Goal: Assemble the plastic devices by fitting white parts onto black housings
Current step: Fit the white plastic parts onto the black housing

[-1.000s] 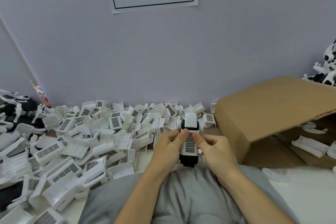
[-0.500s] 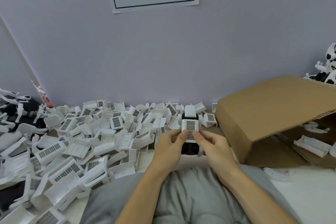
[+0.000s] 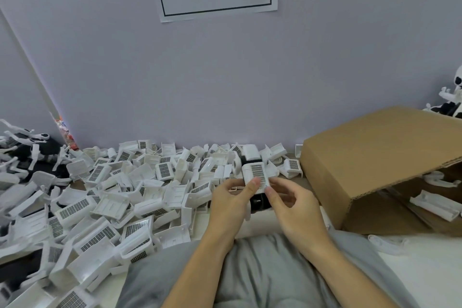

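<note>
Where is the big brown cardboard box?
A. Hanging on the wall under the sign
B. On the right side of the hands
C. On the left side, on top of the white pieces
B: the cardboard box lies on its side to the right of both hands, while the pile of white parts fills the left.

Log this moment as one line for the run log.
step: fitting white grille part onto black housing | left hand: holds assembly | right hand: pinches part | spare parts pile: left | cardboard box: right
</note>
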`<action>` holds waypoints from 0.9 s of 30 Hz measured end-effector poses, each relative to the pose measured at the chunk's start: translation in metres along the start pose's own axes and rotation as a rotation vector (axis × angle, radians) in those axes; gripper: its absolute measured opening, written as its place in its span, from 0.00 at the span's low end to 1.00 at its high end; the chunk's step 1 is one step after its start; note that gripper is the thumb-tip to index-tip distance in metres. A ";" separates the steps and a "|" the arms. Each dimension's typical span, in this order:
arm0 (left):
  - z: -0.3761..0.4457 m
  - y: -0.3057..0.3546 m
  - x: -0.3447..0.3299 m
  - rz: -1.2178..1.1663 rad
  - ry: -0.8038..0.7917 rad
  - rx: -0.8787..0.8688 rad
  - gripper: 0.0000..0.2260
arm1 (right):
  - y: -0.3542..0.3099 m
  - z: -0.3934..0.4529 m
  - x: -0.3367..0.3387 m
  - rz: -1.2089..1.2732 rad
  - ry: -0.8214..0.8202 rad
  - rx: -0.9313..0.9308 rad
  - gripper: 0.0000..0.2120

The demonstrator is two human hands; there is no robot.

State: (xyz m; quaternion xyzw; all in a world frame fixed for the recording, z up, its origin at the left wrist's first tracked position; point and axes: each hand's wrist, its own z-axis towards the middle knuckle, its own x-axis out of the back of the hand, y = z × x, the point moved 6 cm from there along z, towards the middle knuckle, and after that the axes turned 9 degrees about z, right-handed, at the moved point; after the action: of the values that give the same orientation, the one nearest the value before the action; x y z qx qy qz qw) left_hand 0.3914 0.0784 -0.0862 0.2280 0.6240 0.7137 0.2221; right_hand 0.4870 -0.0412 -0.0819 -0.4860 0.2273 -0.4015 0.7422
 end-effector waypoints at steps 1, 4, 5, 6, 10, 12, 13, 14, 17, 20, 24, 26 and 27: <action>0.002 -0.003 0.001 -0.043 0.017 0.031 0.16 | 0.001 0.000 -0.001 -0.060 -0.008 -0.001 0.09; 0.003 -0.007 0.005 -0.129 0.050 0.114 0.22 | 0.001 -0.005 -0.011 -0.207 -0.106 0.044 0.23; 0.003 -0.008 0.005 -0.139 0.048 0.136 0.21 | -0.001 -0.006 -0.014 -0.250 -0.138 0.077 0.27; 0.003 -0.009 0.004 -0.154 0.042 0.156 0.18 | -0.003 -0.007 -0.017 -0.295 -0.162 0.112 0.30; 0.001 -0.008 0.006 -0.212 0.027 0.204 0.11 | -0.012 -0.008 -0.019 -0.455 -0.198 0.225 0.32; 0.001 -0.007 0.007 -0.229 0.024 0.192 0.11 | -0.014 -0.009 -0.020 -0.477 -0.198 0.246 0.32; 0.000 -0.007 0.007 -0.236 0.022 0.185 0.12 | -0.014 -0.010 -0.021 -0.480 -0.199 0.248 0.32; 0.000 -0.007 0.006 -0.243 0.017 0.179 0.12 | -0.014 -0.010 -0.021 -0.484 -0.203 0.243 0.33; 0.001 -0.008 0.001 -0.261 -0.032 0.176 0.19 | -0.017 -0.010 -0.019 -0.534 -0.197 0.213 0.38; -0.001 -0.005 -0.001 -0.247 -0.086 0.175 0.25 | -0.024 -0.011 -0.018 -0.613 -0.149 0.260 0.37; -0.001 0.000 -0.002 -0.277 -0.080 0.140 0.21 | -0.021 -0.010 -0.009 -0.392 -0.055 0.184 0.32; 0.000 0.000 0.002 -0.212 -0.004 0.123 0.21 | -0.015 -0.005 0.003 -0.209 0.054 0.074 0.26; 0.000 0.000 0.006 -0.161 0.052 0.105 0.20 | -0.012 -0.004 0.008 -0.130 0.103 0.018 0.21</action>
State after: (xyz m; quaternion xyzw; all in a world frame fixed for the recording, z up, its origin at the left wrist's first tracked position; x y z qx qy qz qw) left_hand 0.3867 0.0818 -0.0855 0.1699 0.6825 0.6653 0.2504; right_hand 0.4843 -0.0525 -0.0719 -0.4717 0.2296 -0.4755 0.7062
